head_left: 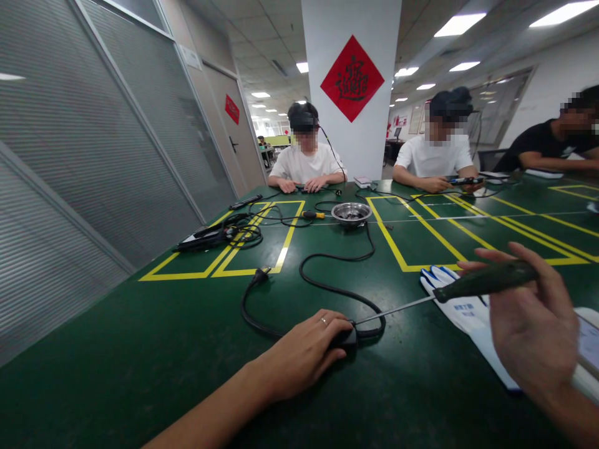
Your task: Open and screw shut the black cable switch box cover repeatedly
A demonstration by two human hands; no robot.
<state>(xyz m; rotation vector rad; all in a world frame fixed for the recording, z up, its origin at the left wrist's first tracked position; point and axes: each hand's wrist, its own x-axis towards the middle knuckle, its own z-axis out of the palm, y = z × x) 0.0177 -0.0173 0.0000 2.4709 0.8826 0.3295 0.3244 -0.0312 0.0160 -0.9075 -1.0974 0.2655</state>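
Observation:
My left hand point(314, 349) presses a small black cord connector point(347, 338) against the green table, its fingers curled over the top and partly hiding it. A ring shows on one finger. My right hand point(533, 318) grips the dark green handle of a screwdriver point(484, 280), which slants down to the left. The thin shaft's tip meets the connector beside my left fingertips; whether it sits in a screw cannot be made out. From the connector a black power cord point(311, 282) curls across the table, and a two-pin plug point(261, 275) lies to the left.
White work gloves point(463, 308) lie under the screwdriver, with a phone point(588, 337) at the right edge. Further off are a metal bowl point(351, 214) with small dark parts, a yellow-black screwdriver point(313, 215) and tangled black cables point(234, 234). Several people sit across the table.

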